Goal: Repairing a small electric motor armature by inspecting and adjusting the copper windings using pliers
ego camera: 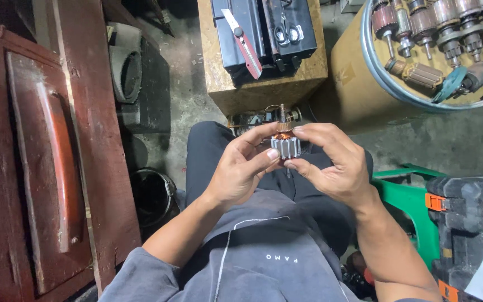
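Both hands, left hand (241, 168) and right hand (334, 165), pinch a small motor armature (285, 145) above the lap, near the wooden block (264, 84). Each grip is clamped on its slotted steel core. It looks dense and rigid; the copper windings seem fragile, so the core is the safest hold.

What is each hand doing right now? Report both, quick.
Left hand: closed on the small motor armature, fingertips gripping its left side.
Right hand: closed on the same armature, thumb and fingers pinching its right side.
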